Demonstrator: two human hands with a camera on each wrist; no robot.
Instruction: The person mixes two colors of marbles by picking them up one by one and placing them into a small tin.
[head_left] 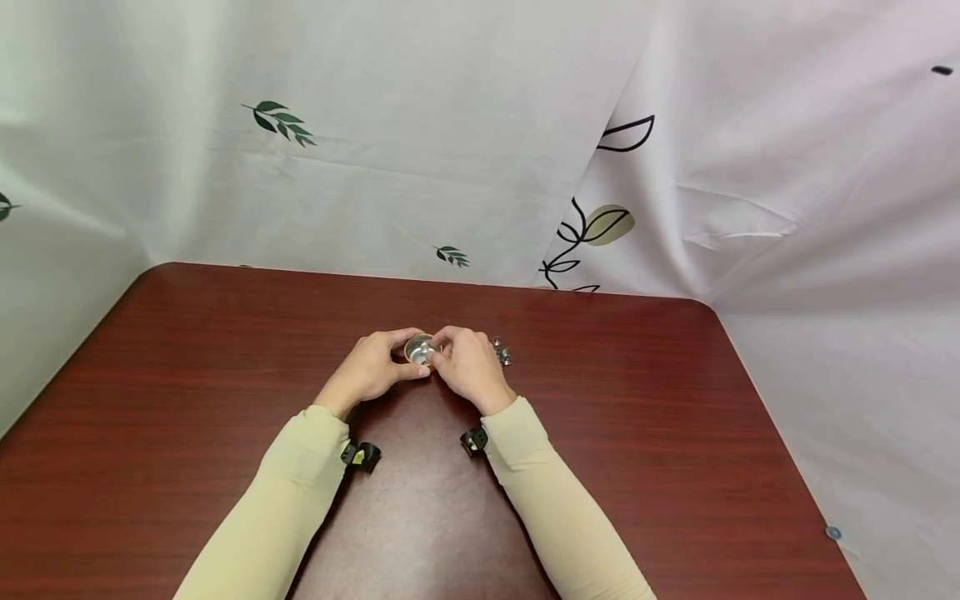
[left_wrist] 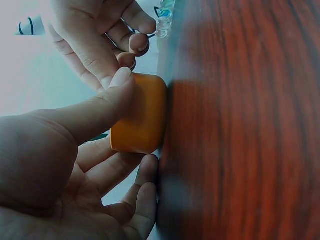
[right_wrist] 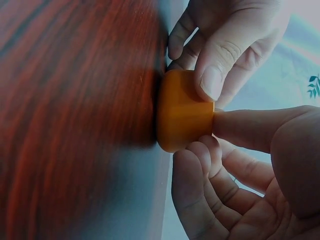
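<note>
left hand: thumb and fingers pinch small orange cup, steadying it on table | right hand: fingertips grip cup rim | clear beads just beyond right hand

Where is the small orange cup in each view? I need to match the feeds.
Head: orange cup at table centre, between both hands, silvery inside showing.
Left wrist: orange cup centre-left, on the table edge.
Right wrist: orange cup centre.
Shared landmark: the red-brown wooden table.
</note>
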